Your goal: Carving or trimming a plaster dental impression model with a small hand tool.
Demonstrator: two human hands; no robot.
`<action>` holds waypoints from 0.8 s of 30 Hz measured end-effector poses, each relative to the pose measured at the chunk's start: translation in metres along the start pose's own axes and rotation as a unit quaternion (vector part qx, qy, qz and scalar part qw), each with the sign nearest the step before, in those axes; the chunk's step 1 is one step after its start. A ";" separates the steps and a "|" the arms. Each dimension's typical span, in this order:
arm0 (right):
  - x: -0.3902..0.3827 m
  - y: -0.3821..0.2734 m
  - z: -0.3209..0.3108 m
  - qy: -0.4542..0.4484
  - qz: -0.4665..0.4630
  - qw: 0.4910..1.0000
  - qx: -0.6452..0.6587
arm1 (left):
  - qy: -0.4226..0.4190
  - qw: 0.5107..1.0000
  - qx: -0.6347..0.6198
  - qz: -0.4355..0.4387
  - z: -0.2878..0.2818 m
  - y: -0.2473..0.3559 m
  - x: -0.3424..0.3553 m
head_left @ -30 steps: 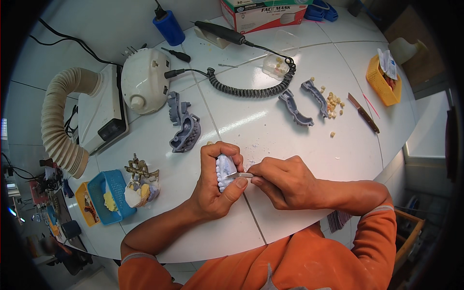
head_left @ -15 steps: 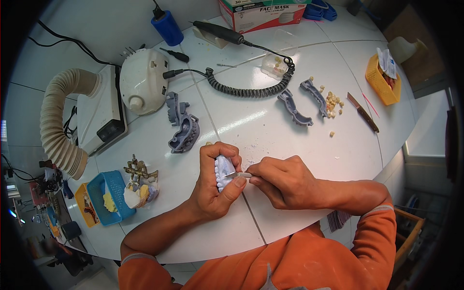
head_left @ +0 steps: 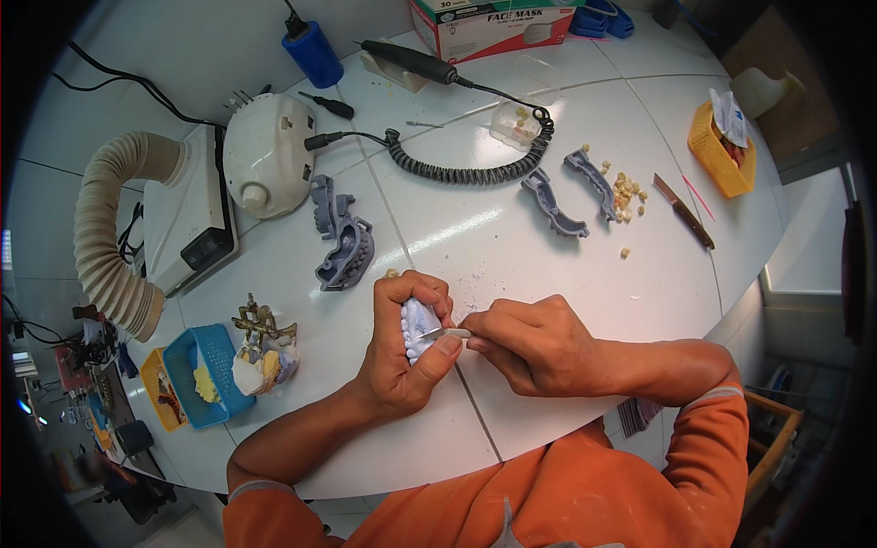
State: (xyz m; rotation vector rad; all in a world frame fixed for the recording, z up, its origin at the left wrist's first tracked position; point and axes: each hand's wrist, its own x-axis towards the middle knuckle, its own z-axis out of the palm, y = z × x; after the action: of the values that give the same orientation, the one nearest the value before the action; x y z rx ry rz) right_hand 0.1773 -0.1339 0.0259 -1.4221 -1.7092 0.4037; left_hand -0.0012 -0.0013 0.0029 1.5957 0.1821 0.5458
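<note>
My left hand (head_left: 393,361) grips a pale lavender dental cast (head_left: 416,320), its row of teeth facing left, with my thumb along its lower part. In my closed right hand (head_left: 539,347) is a small metal blade tool (head_left: 449,333), its tip against the cast beside my left thumb. Fine pale shavings (head_left: 473,283) lie on the white tiled bench (head_left: 594,283) just beyond my hands. The far side of the cast is hidden by my fingers.
Grey moulds (head_left: 343,256) (head_left: 557,210) lie beyond my hands, with loose teeth (head_left: 628,192) and a knife (head_left: 683,210) rightward, a coiled-cord handpiece (head_left: 402,59) behind. A white control unit (head_left: 265,155), ribbed hose (head_left: 110,228), brass articulator (head_left: 260,324) and blue basket (head_left: 210,374) stand left.
The bench and its objects appear slightly further left in the picture. My hands and the cast have shifted a little left too, with the grip and blade position nearly the same.
</note>
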 end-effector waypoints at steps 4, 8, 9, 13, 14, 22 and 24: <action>0.002 0.002 0.000 -0.004 0.003 1.000 0.004 | 0.005 1.000 0.001 0.002 -0.001 -0.002 0.001; 0.002 0.002 0.001 -0.001 0.001 1.000 0.008 | 0.009 1.000 0.001 0.006 -0.001 -0.003 0.000; 0.002 0.001 0.001 -0.001 0.001 1.000 0.007 | 0.009 1.000 0.001 0.006 -0.001 -0.003 0.000; 0.000 0.000 0.001 -0.006 0.004 1.000 0.009 | 0.010 1.000 -0.003 0.003 0.000 -0.002 -0.002; 0.000 0.000 0.001 -0.008 0.002 1.000 0.010 | 0.012 1.000 -0.006 0.000 0.001 -0.002 -0.002; 0.000 0.000 0.001 -0.007 -0.002 1.000 0.009 | 0.005 1.000 -0.016 -0.022 0.001 0.003 -0.003; 0.000 0.001 0.001 -0.009 0.000 1.000 0.007 | 0.006 1.000 -0.016 -0.026 0.001 0.003 -0.002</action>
State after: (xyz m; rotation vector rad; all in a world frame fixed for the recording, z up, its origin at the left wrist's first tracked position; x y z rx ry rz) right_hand 0.1770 -0.1339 0.0247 -1.4118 -1.7170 0.4288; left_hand -0.0035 -0.0035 0.0056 1.5519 0.2218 0.5166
